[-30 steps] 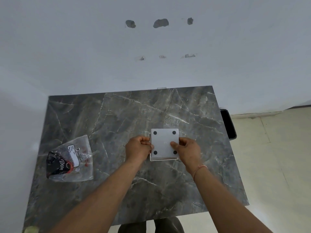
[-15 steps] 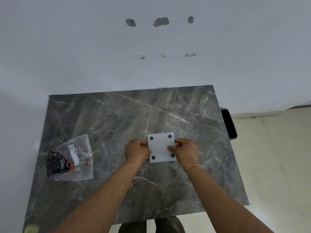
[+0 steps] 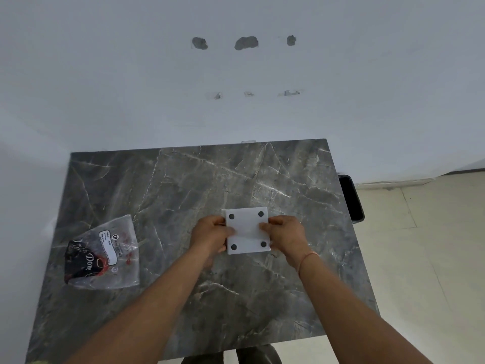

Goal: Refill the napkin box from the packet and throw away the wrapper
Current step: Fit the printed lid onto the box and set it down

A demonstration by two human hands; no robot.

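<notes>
filling the room: marble table (image 3: 183, 195), white wall (image 3: 105, 74)

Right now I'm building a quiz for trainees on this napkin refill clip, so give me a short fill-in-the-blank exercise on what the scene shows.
1. The white napkin box shows four dark round ____ on the face turned up.
2. The box is held by ____ hands, the left hand and the right hand.
3. The plastic wrapper lies on the marble table, to the person's ____ of the box.

Missing words: feet; both; left
</notes>
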